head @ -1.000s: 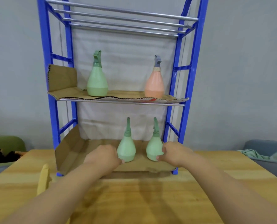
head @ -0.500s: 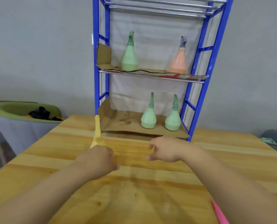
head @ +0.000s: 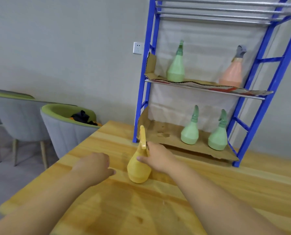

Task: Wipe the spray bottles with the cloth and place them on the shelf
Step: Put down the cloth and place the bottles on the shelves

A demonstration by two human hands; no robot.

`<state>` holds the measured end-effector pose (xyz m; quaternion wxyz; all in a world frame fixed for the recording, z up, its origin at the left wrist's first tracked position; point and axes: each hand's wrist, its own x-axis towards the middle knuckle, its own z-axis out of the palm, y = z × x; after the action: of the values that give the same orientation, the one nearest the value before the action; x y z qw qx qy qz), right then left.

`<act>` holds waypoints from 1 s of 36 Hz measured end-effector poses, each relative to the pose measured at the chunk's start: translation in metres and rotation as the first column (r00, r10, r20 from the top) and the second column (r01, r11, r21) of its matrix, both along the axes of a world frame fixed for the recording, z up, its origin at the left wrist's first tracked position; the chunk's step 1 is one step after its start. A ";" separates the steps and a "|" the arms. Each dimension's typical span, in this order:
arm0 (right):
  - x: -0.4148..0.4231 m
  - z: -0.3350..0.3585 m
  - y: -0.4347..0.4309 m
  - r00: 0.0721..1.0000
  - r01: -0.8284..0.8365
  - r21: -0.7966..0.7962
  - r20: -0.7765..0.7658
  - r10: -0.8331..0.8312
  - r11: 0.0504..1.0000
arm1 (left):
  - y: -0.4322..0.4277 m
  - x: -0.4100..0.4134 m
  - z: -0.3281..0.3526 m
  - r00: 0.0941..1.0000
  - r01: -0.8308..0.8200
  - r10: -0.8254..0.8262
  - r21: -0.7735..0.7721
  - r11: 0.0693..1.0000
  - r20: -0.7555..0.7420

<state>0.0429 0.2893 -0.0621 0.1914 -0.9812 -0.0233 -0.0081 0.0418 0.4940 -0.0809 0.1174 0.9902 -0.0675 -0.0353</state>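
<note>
A yellow spray bottle [head: 138, 169] stands upright on the wooden table [head: 200, 192], in front of the blue shelf rack [head: 142, 99]. My right hand [head: 159, 158] grips it at the neck, thumb on the front and index finger behind. My left hand [head: 93, 167] hovers just left of the bottle, loosely curled, holding nothing and not touching it. Two green bottles [head: 190, 131] [head: 218, 135] stand on the rack's lower cardboard. A taller green bottle [head: 176, 67] and a peach bottle [head: 232, 72] stand on the middle shelf. No cloth is in view.
The rack stands at the table's far right, with bare metal bars [head: 217, 12] as its top shelf. Two grey-green chairs [head: 63, 126] [head: 9, 112] stand left of the table, one holding dark items. The table's left edge runs diagonally near my left forearm.
Both hands left the two green bottles on the lower shelf and pulled back. The view swung left. My right hand has closed on the yellow bottle; my left hand has come beside it.
</note>
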 end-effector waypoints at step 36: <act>0.165 0.038 -0.096 0.930 0.288 0.053 0.222 -0.293 0.956 | -0.078 0.134 0.027 0.981 0.191 -0.192 0.087 0.978 -0.003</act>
<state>0.2075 0.1928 -0.0244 0.1937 -0.9645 0.1004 -0.1488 0.1759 0.4157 -0.0542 0.0699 0.9833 -0.1613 -0.0465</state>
